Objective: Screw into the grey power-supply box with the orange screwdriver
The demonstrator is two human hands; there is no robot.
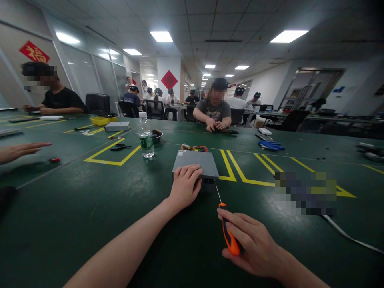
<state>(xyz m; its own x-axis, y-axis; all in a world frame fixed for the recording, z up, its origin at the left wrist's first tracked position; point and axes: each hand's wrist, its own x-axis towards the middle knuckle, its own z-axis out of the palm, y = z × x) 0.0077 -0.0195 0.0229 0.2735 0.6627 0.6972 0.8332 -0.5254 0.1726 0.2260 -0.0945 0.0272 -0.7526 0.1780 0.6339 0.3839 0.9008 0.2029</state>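
Right grip (252, 244) around screwdriver (233, 248), green table (117, 200), yellow tape (258, 182), ceiling lights (161, 37)

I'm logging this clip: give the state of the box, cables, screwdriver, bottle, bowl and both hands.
Grey box: lying flat, top panel on
Cables: bunched behind the box
Screwdriver: slanted, tip at the box's near-right corner
Bottle: upright, cap on
Bowl: dark contents inside
Left hand: resting on the box
Right hand: holding the screwdriver

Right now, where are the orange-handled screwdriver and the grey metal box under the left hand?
Orange-handled screwdriver (231, 240): head view, on its handle.
Grey metal box (198, 158): head view, on its flat top.
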